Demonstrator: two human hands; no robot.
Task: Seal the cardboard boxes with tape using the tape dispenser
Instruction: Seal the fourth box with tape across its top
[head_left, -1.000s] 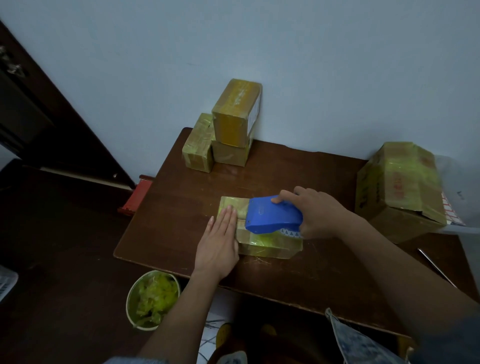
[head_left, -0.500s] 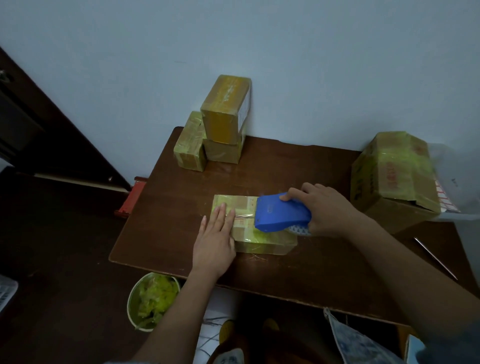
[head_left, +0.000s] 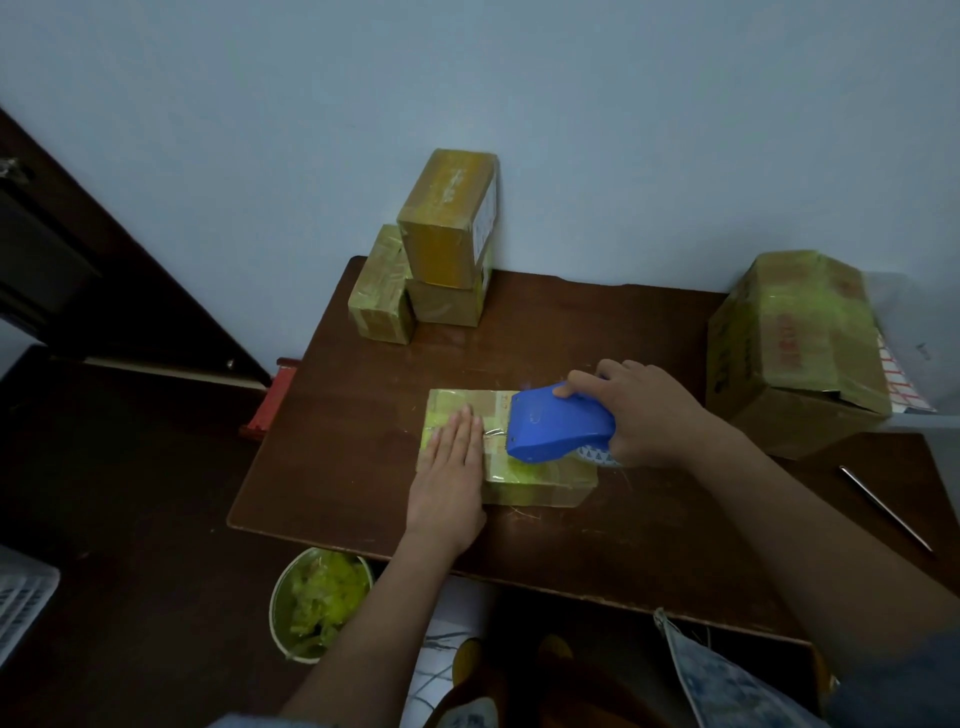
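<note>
head view: flat cardboard box (head_left: 540, 480) lay near front middle of brown table (head_left: 597, 332). left hand (head_left: 451, 467) pressed flat on box's left part, fingers straight. right hand (head_left: 647, 413) gripped blue tape dispenser (head_left: 558, 428), fingers curled round it, its front edge on box top. three taped boxes (head_left: 431, 270) stood at back by wall.
</note>
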